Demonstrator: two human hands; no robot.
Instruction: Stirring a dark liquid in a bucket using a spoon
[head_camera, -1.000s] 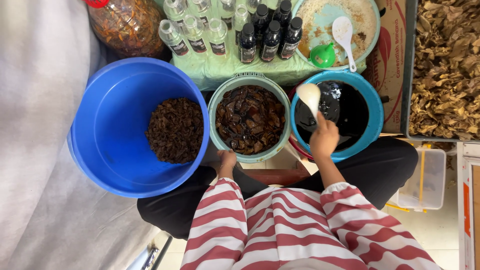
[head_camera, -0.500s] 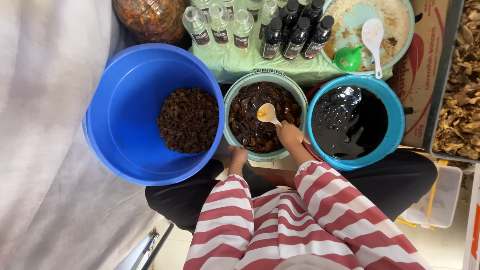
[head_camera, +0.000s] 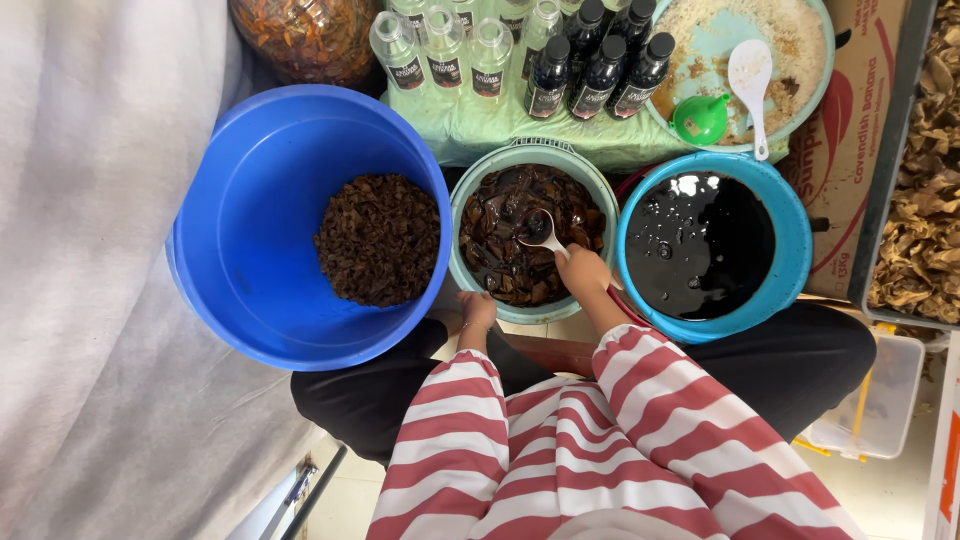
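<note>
Your right hand (head_camera: 583, 270) grips the white spoon (head_camera: 541, 232) by its handle; its long axis runs diagonally, bowl pointing up-left into the teal bowl (head_camera: 470, 190) of dark pieces. Your left hand (head_camera: 478, 311) rests on that bowl's near rim, fingers curled.

Bright, even daylight, soft shadows. Glare spots on dark liquid (head_camera: 700, 240) in the turquoise basin (head_camera: 790, 290). Sharp overall, slight wide-angle bend at edges.
</note>
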